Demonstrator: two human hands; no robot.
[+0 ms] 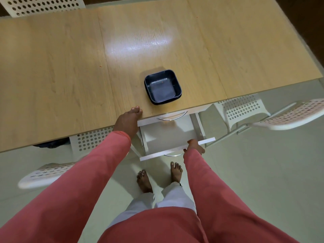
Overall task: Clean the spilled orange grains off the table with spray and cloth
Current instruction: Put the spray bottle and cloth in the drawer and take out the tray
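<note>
Right hand grip on open, empty-looking drawer front; left hand flat on tabletop edge. Spray, cloth unseen; tabletop nearly grain-free.

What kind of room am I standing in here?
Probably a home dining area: a long light wooden table with white drawers under its edge, white perforated plastic chairs tucked around it, and a square dark blue dish on top.

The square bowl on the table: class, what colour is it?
The square bowl is dark navy, almost black, with a glossy finish; the head view shows it clearly.
</note>
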